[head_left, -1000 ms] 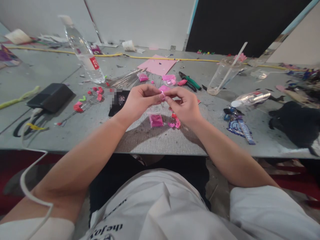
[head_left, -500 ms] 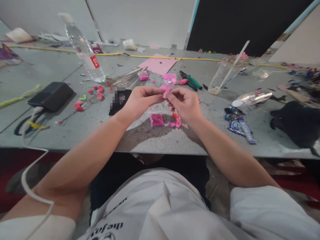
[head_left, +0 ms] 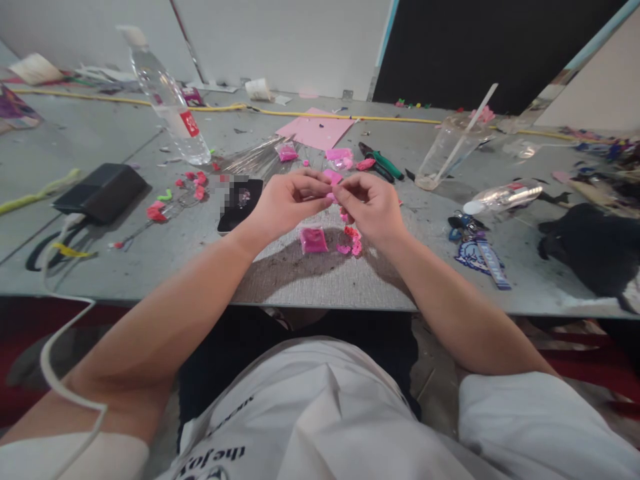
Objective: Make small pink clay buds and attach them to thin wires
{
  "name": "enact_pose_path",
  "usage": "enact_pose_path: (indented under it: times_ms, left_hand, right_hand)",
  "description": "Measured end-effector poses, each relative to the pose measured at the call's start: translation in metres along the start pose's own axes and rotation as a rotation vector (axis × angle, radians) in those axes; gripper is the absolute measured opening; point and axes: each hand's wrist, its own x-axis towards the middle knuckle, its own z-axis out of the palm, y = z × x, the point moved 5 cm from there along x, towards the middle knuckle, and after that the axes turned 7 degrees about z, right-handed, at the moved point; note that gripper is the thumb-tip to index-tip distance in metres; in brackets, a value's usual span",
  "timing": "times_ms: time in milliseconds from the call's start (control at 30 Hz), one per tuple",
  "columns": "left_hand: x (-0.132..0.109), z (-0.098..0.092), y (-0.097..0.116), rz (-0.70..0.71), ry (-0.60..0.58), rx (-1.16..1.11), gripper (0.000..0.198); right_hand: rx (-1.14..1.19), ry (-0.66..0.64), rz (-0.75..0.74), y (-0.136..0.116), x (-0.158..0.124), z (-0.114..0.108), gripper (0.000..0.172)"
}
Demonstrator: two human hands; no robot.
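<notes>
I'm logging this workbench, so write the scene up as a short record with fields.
Left hand: at the pink piece; exact grip unclear
Right hand: pinching the pink piece
Closest to wearer: pink packet, ruffled pink-and-coral strip
Beyond hands: green-and-black pliers, pink sheet
Left side: upright bottle, black box
Right side: clear cup with white straw, blue charm

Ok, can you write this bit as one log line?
left hand: at pink piece | right hand: pinching pink piece | table: pink packet, pliers, standing bottle
</notes>
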Motion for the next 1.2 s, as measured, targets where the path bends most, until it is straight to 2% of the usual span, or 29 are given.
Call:
enact_pose_path:
  times_ms: [100, 200, 300, 400, 500, 667, 833, 1033, 1200]
  left_hand:
    - [-0.001, -0.001, -0.003, -0.019, 0.039, -0.052, 0.029]
    - [-0.001, -0.001, -0.011, -0.091, 0.061, -0.114, 0.04]
    - [-0.001, 0.0, -0.017, -0.142, 0.037, -0.166, 0.035]
    - [-0.001, 0.001, -0.015, -0.123, -0.002, -0.205, 0.029]
    - [-0.003, 0.004, -0.01, -0.089, -0.054, -0.223, 0.031]
    - [-0.003, 0.002, -0.009, -0.047, 0.001, -0.064, 0.03]
    - [-0.001, 0.003, -0.008, 0.001, -0.039, 0.045, 0.033]
    - [-0.001, 0.005, -0.002, 0.008, -0.129, 0.076, 0.029]
    - [-0.002, 0.006, -0.003, -0.025, -0.126, -0.021, 0.031]
  right_hand:
    - [0.058, -0.049, 0.078, 0.006, 0.002, 0.003, 0.043]
    - [0.112, -0.049, 0.092, 0.009, 0.002, 0.004, 0.044]
    - [0.11, -0.041, 0.052, 0.007, 0.0, 0.004, 0.046]
    - [0.072, -0.023, 0.0, 0.003, -0.001, 0.003, 0.043]
    - [0.09, -0.01, 0.018, 0.003, -0.002, 0.003, 0.04]
    - [0.105, -0.06, 0.074, 0.006, -0.002, 0.006, 0.047]
    - [-0.072, -0.004, -0.048, 0.0, -0.001, 0.001, 0.046]
    - [0.068, -0.111, 0.125, 0.008, 0.003, 0.004, 0.058]
    - [0.05, -0.102, 0.086, 0.003, 0.002, 0.002, 0.062]
